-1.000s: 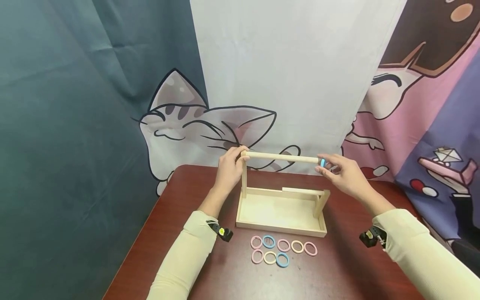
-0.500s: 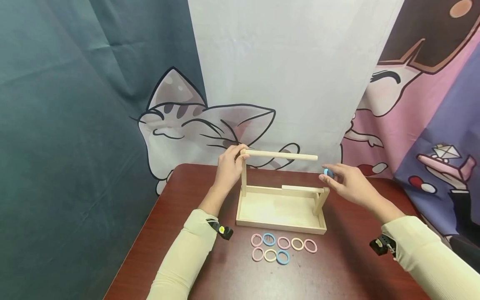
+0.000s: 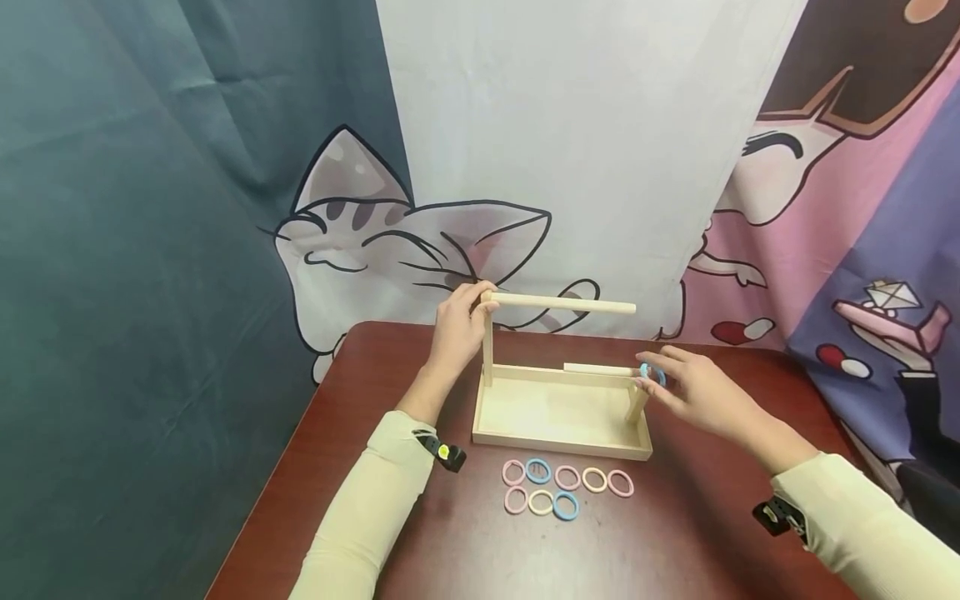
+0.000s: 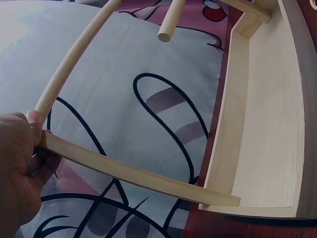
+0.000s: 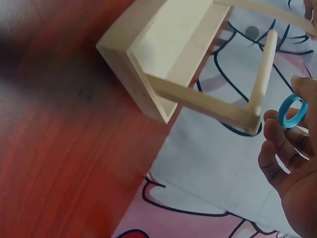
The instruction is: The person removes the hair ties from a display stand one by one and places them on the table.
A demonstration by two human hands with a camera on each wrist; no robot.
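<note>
In the head view my left hand (image 3: 461,321) grips the top of the tall wooden post (image 3: 488,346), where the long dowel (image 3: 562,302) joins it. This dowel runs rightward to a free end. My right hand (image 3: 701,392) pinches a blue ring (image 5: 292,111) between thumb and fingers, beside the top of the short post (image 5: 203,104). From that post the short dowel (image 3: 600,369) points left, its free end bare. The right wrist view shows the ring apart from the wood. Both posts stand in a shallow wooden tray (image 3: 562,452).
Several pink, cream and blue rings (image 3: 566,506) lie in two rows on the red-brown table (image 3: 450,550), in front of the tray. A printed curtain (image 3: 600,125) hangs behind the table's far edge.
My right hand has come away from the long dowel's free end and dropped to the short post, carrying the blue ring. The left hand keeps its grip on the tall post.
</note>
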